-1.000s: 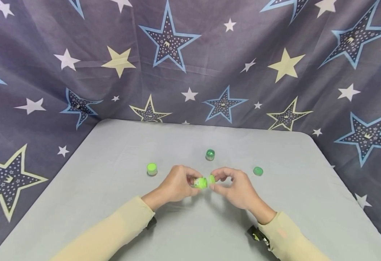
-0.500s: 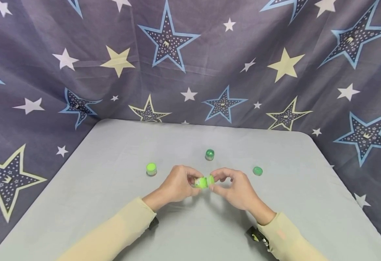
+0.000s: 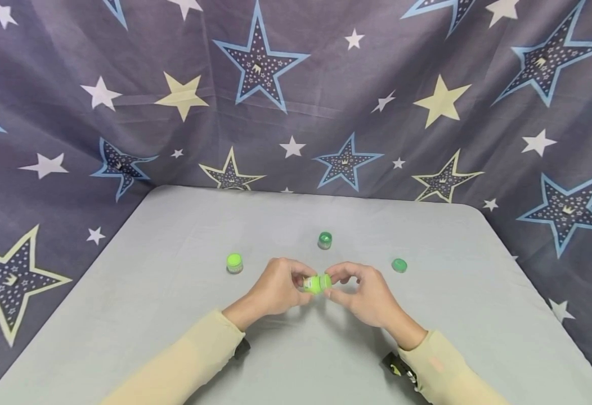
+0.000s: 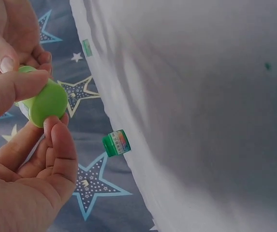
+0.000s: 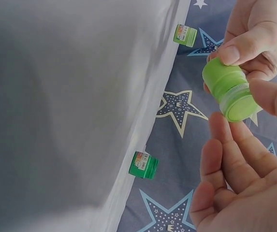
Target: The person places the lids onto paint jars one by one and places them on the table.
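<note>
My left hand (image 3: 274, 286) holds a small light green paint jar (image 3: 312, 284) tipped on its side above the table. From the right, my right hand (image 3: 367, 292) pinches a light green lid (image 3: 325, 282) by its edge, and the lid sits against the jar's mouth. In the right wrist view the jar (image 5: 221, 76) and the lid (image 5: 241, 104) line up end to end, with a pale rim between them. Seen from the left wrist, the jar's round base (image 4: 50, 104) faces the camera, between my left thumb and fingers.
Another light green jar (image 3: 234, 263), lid on, stands left of my hands. A dark green jar (image 3: 324, 241) stands beyond them, and a dark green lid (image 3: 399, 265) lies to the right. The grey-clothed table (image 3: 200, 225) meets a star-patterned curtain (image 3: 296, 84) behind.
The right hand's lid has moved left across a small gap and now meets the jar's mouth. The left hand keeps its grip. The objects on the table stay put.
</note>
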`<state>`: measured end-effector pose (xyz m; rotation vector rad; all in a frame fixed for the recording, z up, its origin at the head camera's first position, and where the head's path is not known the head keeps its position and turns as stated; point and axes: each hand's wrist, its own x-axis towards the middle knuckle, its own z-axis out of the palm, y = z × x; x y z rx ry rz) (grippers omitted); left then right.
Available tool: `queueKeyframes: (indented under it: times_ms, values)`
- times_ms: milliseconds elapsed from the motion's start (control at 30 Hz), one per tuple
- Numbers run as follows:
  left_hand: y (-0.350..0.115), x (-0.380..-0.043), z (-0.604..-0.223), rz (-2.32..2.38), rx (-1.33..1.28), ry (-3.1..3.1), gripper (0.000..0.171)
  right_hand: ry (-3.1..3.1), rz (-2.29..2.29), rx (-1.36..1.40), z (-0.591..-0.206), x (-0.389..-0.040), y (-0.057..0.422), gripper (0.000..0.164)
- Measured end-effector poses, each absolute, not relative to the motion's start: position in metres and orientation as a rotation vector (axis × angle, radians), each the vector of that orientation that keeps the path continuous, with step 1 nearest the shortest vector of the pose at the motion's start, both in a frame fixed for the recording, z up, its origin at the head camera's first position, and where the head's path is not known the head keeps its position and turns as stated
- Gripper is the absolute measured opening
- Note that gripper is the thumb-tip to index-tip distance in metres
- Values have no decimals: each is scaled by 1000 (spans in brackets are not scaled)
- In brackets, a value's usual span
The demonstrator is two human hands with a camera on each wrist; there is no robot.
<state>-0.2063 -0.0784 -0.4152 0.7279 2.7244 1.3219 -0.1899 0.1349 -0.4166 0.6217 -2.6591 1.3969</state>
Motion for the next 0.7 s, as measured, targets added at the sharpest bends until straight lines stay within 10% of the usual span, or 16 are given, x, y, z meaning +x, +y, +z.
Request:
queueKeyframes:
  times_ms: [700]
  values:
    - [-77,-206,-420,1334,685,2702,32,-2682,1397,632,-423,-191,134,28]
